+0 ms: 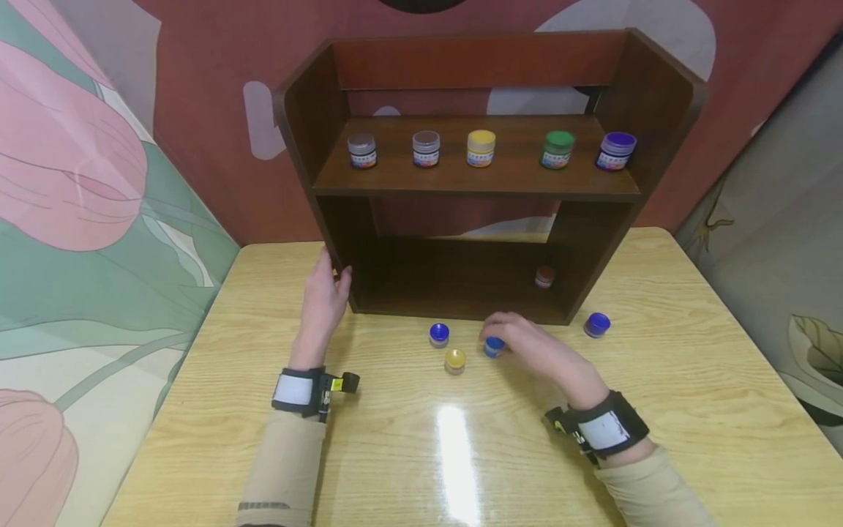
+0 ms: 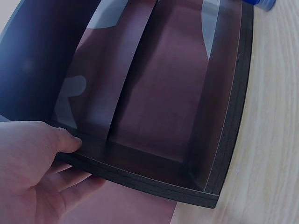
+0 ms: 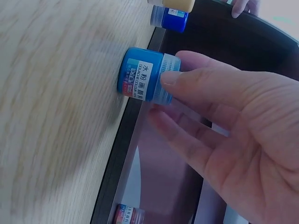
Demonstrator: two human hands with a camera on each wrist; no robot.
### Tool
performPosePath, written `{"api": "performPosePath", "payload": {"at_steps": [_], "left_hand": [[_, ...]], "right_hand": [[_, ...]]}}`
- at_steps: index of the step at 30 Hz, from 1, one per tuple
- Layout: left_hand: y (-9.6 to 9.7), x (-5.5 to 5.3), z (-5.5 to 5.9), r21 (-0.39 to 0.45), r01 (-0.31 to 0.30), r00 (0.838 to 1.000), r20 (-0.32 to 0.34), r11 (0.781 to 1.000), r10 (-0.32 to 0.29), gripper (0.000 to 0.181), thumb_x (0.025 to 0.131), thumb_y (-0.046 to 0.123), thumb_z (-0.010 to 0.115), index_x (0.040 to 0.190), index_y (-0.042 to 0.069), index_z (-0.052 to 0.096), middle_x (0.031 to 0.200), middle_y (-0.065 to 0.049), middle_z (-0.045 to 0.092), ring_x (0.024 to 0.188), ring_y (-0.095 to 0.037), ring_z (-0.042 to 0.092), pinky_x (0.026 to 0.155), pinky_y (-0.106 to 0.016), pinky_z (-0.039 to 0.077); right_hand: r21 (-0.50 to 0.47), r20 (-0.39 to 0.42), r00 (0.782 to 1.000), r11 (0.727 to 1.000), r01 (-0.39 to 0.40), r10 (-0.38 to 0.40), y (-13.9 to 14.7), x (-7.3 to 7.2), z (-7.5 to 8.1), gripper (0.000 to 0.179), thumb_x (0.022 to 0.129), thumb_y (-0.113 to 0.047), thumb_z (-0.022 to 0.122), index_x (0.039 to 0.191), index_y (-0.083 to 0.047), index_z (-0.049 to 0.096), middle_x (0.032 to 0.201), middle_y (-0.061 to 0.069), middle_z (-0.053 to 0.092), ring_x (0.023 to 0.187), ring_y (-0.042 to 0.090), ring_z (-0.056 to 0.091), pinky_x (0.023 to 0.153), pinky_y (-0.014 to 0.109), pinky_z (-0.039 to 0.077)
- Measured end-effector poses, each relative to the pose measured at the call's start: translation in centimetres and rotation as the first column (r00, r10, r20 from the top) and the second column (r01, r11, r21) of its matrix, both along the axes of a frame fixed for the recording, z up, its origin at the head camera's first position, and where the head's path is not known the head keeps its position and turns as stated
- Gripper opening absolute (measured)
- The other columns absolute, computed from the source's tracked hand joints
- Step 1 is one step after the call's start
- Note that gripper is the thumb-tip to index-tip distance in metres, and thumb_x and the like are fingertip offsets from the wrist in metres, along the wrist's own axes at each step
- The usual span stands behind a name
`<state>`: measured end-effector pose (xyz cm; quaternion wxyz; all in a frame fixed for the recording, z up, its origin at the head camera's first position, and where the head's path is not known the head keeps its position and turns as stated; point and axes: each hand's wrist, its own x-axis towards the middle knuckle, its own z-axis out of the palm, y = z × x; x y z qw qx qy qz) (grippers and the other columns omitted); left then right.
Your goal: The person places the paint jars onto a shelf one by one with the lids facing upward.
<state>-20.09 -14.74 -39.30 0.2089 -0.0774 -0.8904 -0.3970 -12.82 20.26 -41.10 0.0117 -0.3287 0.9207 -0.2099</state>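
Your right hand (image 1: 530, 351) is pinching the light-blue jar (image 3: 140, 74) by its clear lid, thumb pressing one side, fingers curling round the other. The jar is sitting at your fingertips, in front of the shelf unit (image 1: 477, 194); whether its base is touching the table (image 1: 388, 439) cannot be told. Your left hand (image 1: 321, 296) is gripping the unit's left side panel, thumb lying inside. The yellow jar (image 1: 454, 361) and a dark-blue jar (image 1: 439, 336) are standing near your right hand, on its left.
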Motion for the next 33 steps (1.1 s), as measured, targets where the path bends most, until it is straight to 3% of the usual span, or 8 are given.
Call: {"api": "performPosePath", "payload": {"at_steps": [12,33], "left_hand": [[0.03,-0.07,-0.04,-0.007,0.0,1.0,-0.006,1.0,0.0,0.038,0.1,0.008,0.056,0.134,-0.005,0.046,0.125,-0.026,0.061,0.117,-0.038,0.063,0.091,-0.05,0.061],[-0.02,0.01,-0.11,-0.011,-0.003,1.0,-0.026,1.0,0.003,0.037,0.099,0.006,0.057,0.132,-0.007,0.047,0.122,-0.028,0.062,0.115,-0.041,0.064,0.09,-0.049,0.062]], "right_hand": [[0.034,-0.009,0.999,0.999,-0.031,0.031,0.3,-0.31,-0.06,0.026,0.083,0.008,0.072,0.105,-0.007,0.074,0.11,0.008,0.072,0.106,0.028,0.066,0.095,0.045,0.058],[-0.027,-0.037,0.999,0.999,0.033,-0.034,0.45,-0.68,0.04,0.029,0.082,0.001,0.077,0.111,0.0,0.073,0.108,0.016,0.071,0.1,0.03,0.07,0.087,0.039,0.063]]}}
